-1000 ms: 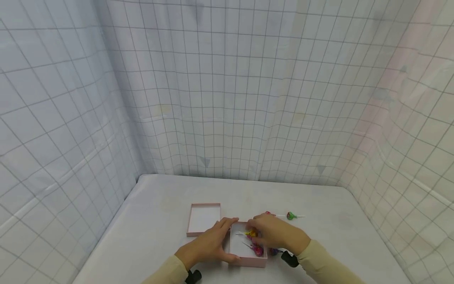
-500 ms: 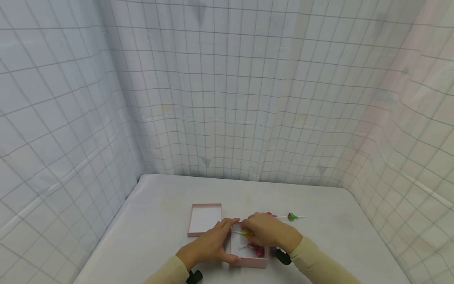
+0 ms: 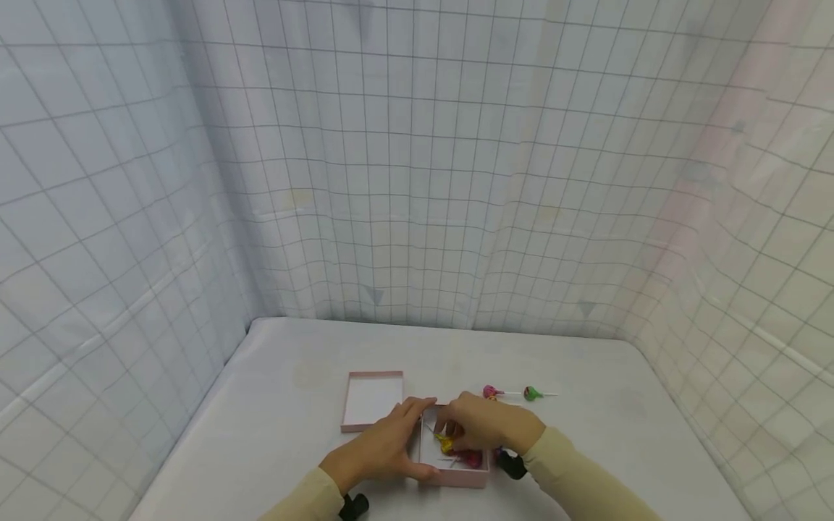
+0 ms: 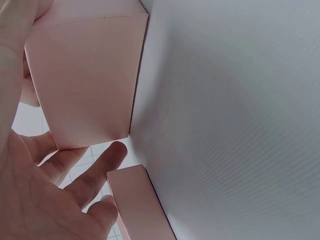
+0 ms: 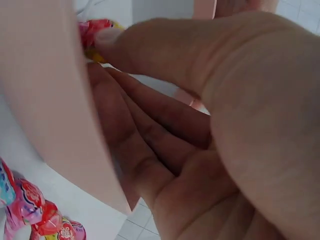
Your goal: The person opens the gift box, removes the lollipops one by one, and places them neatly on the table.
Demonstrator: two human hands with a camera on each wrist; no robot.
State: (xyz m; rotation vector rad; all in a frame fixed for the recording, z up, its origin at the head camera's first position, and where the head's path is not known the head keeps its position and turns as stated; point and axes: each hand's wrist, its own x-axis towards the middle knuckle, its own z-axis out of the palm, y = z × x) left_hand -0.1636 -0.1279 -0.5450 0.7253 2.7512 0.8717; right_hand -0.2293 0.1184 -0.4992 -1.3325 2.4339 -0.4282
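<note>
A small pink box [image 3: 460, 479] with a white inside stands on the table. My left hand [image 3: 381, 450] grips its left side, thumb at the front wall and fingers towards the back corner. My right hand [image 3: 491, 422] reaches down into the box over its right wall. Its thumb and fingers pinch a yellow-wrapped lollipop [image 3: 446, 445]; in the right wrist view the thumb lies on a red and yellow wrapper [image 5: 96, 32]. Beside it in the box lies a dark pink lollipop [image 3: 474, 459], partly hidden by the right hand.
Left of the box lies its shallow pink lid [image 3: 374, 399], inside facing up. Behind the right hand are a pink lollipop [image 3: 490, 391] and a green lollipop [image 3: 531, 393]. Several wrapped lollipops [image 5: 47, 215] lie outside the box's right wall. Grid-patterned curtains [image 3: 417, 181] surround the table.
My right hand has shifted left and slightly towards the front inside the box, and the yellow lollipop has moved with it. My left hand keeps its place on the box.
</note>
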